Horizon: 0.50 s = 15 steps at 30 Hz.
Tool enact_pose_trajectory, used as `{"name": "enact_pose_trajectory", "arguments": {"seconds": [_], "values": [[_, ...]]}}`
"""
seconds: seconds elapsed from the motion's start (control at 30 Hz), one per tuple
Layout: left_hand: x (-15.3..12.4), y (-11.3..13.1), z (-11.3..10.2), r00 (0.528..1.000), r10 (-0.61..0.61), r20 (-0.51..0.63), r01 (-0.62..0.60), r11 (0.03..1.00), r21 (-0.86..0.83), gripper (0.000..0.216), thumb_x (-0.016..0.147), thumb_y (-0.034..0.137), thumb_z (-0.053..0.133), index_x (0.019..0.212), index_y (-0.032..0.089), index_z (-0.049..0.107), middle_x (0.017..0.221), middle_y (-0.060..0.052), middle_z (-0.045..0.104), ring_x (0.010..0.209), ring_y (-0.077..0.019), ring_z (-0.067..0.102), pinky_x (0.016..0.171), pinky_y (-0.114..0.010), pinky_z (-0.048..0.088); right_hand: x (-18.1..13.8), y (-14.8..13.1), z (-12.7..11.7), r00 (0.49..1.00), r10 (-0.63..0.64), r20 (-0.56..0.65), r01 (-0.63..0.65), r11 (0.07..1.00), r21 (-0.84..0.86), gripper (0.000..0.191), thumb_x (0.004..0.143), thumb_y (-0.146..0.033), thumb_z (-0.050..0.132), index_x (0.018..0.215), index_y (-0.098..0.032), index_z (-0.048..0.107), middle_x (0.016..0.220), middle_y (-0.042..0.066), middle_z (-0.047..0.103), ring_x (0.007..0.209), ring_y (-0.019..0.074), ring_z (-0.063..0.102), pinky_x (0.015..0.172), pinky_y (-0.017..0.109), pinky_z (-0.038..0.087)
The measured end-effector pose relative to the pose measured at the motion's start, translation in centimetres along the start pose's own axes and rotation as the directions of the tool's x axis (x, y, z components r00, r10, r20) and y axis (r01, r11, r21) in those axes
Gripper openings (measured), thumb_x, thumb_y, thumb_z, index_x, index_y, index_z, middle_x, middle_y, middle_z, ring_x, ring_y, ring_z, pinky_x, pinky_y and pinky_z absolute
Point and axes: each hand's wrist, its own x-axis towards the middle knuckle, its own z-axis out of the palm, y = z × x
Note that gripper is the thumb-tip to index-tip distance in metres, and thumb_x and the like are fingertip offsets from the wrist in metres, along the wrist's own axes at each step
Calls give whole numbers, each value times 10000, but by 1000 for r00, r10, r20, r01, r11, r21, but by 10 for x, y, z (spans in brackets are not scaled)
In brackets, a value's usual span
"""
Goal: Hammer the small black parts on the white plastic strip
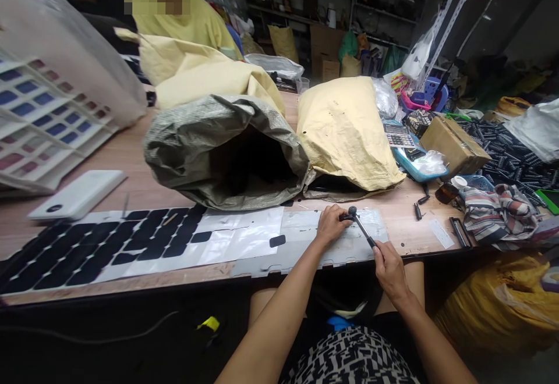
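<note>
My right hand (390, 270) is closed round the black handle of a small hammer (363, 228) with a metal shaft and a dark round head. That head is at a small black part (346, 217) held in the fingers of my left hand (332, 225); whether the two touch I cannot tell. Both hands are over a grey plate (305, 256) at the table's front edge. Left of my left hand, a dark rounded patch (277, 241) lies on the plate. White sheets (236, 230) with rows of black rounded patches (94, 247) spread further left.
Behind my hands stand an open grey sack (174, 139) and a cream sack (345, 128). A white power bank-like box (81, 195) and a white basket (48, 122) are at left. Right are a cardboard box (454, 145), striped cloth (502, 212) and piled black parts (502, 151). A person (192, 23) sits opposite.
</note>
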Motion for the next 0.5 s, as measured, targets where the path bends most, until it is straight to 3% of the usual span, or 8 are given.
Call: {"name": "enact_pose_trajectory", "arguments": {"seconds": [0.23, 0.37, 0.5], "values": [[1, -1, 0, 1000, 17, -15, -17, 1000, 0, 135, 748, 266, 750, 883, 259, 738, 935, -19, 653, 976, -228, 544, 899, -362, 413, 9, 14, 2, 998, 53, -18, -55, 995, -84, 338, 992, -356, 395, 1073, -192, 679, 914, 68, 668, 852, 181, 632, 812, 302, 492], [1, -3, 3, 999, 32, -15, -31, 999, 20, 148, 758, 277, 741, 904, 252, 739, 951, -22, 654, 986, -232, 544, 912, -367, 408, 30, 30, -6, 993, 73, -95, -102, 930, -353, 315, 979, -357, 425, 1116, -203, 663, 963, 66, 643, 792, 170, 579, 697, 284, 415], [1, -4, 3, 999, 43, 4, -43, 998, 36, 155, 774, 291, 730, 924, 254, 742, 939, -25, 647, 988, -235, 543, 912, -370, 407, 46, 42, -1, 992, -9, -124, -68, 801, -595, 276, 966, -319, 452, 1093, -190, 661, 912, 78, 606, 809, 193, 516, 683, 300, 344]]}}
